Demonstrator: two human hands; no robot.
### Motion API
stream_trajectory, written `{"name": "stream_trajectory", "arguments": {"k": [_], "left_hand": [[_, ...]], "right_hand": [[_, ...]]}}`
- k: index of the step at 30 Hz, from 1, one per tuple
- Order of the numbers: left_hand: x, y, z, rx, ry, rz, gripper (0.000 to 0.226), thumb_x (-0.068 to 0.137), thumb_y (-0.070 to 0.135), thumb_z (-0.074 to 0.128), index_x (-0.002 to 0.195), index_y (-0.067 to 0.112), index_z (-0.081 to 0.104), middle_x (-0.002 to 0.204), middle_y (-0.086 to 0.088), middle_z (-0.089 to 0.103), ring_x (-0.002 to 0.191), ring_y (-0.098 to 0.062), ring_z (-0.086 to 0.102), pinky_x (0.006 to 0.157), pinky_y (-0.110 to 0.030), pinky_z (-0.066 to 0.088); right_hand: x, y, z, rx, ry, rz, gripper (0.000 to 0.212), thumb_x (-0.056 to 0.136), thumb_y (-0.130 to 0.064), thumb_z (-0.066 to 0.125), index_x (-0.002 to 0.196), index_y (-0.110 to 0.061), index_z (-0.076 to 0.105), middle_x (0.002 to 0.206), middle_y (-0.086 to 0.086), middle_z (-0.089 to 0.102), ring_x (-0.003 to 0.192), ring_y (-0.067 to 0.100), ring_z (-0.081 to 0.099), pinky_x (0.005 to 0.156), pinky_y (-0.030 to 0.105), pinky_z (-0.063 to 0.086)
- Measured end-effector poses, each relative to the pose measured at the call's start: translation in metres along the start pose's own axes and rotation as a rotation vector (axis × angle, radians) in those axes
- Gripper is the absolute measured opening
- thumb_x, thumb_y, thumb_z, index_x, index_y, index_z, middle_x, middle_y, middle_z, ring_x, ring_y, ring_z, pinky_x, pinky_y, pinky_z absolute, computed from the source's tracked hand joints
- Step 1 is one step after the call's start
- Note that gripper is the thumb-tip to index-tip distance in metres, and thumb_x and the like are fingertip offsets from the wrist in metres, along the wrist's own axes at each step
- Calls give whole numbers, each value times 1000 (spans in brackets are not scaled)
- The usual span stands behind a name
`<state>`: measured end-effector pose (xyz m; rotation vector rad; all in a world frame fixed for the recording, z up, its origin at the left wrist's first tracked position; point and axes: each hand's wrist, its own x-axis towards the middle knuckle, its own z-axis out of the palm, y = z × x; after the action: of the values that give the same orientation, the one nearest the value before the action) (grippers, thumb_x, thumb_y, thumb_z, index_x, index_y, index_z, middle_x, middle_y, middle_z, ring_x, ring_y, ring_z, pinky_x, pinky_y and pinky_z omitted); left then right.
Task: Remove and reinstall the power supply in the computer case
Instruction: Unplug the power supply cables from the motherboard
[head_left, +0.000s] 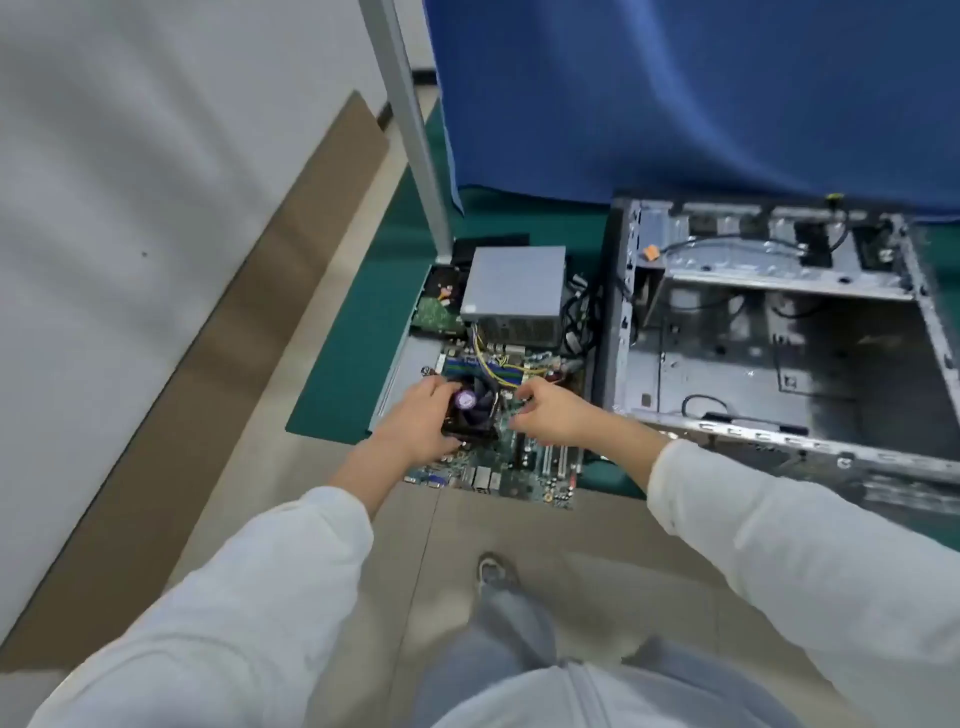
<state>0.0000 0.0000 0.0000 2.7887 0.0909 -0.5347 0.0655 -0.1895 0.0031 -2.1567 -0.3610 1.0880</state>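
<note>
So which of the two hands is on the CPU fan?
The left hand: its fingers wrap the black cooler fan, while the right hand is on the motherboard beside it.

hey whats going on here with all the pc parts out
A person is bent over a motherboard lying on the bench beside an emptied case. The left hand grips the CPU fan; the right hand is curled over the board by the fan. The power supply sits outside the case, behind the board.
</note>
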Motion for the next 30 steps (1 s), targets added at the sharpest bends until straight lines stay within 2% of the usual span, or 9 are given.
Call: {"name": "stream_trajectory", "arguments": {"k": [3,5,8,10,13,17,21,26,30], "left_hand": [[25,-16,8,110,-77,36,100,75,32,77,150,7,17,155,-11,15,144,-26,15,118,-35,17],[40,-18,13,202,-124,93,106,74,36,78,151,6,11,157,-11,11,145,-26,10,118,-35,13],[61,-17,18,294,-127,175,103,71,37,79,148,6,18,151,-12,24,141,-30,21,117,-36,17],[71,-15,20,330,-110,194,104,70,38,78,147,6,17,143,-12,32,136,-30,30,116,-38,18],[81,-12,23,423,-145,220,109,68,42,78,148,6,14,140,-12,33,131,-30,32,116,-40,20],[89,-10,25,502,-176,239,105,66,46,78,144,7,19,138,-10,34,130,-28,33,117,-42,17],[92,-10,26,508,-181,260,94,66,46,76,136,10,24,131,-8,38,124,-26,38,113,-42,23],[93,-8,19,535,-196,305,86,67,47,73,131,12,27,124,-8,42,112,-26,44,97,-37,37],[94,-5,14,574,-198,322,91,66,46,72,136,13,25,124,-9,42,110,-27,44,94,-36,38]], "right_hand": [[29,-11,14,-157,63,-4,48,91,-18,58,132,-4,37,110,13,50,82,20,51,62,30,39],[43,-15,20,-186,72,19,43,91,-14,58,127,-1,39,109,14,50,85,24,50,63,31,38],[57,-15,22,-212,90,63,42,90,-8,56,127,0,36,105,15,51,86,27,53,59,33,40],[65,-15,19,-262,159,76,45,90,-3,53,130,-2,32,114,19,49,89,32,56,62,35,43],[75,-12,9,-370,256,119,49,89,1,51,133,-4,29,123,20,47,98,37,57,68,39,44],[84,-4,-10,-535,223,189,48,88,-1,56,130,-5,33,126,18,46,108,38,54,71,41,41],[88,6,-23,-636,175,166,35,88,-4,58,121,-5,46,117,14,52,103,35,57,69,40,42],[91,14,-28,-709,189,120,32,88,-3,57,119,-5,47,105,12,60,91,32,60,62,35,40],[94,11,-32,-860,155,81,14,88,0,52,97,-10,54,86,5,57,71,25,49,60,33,39]]}}
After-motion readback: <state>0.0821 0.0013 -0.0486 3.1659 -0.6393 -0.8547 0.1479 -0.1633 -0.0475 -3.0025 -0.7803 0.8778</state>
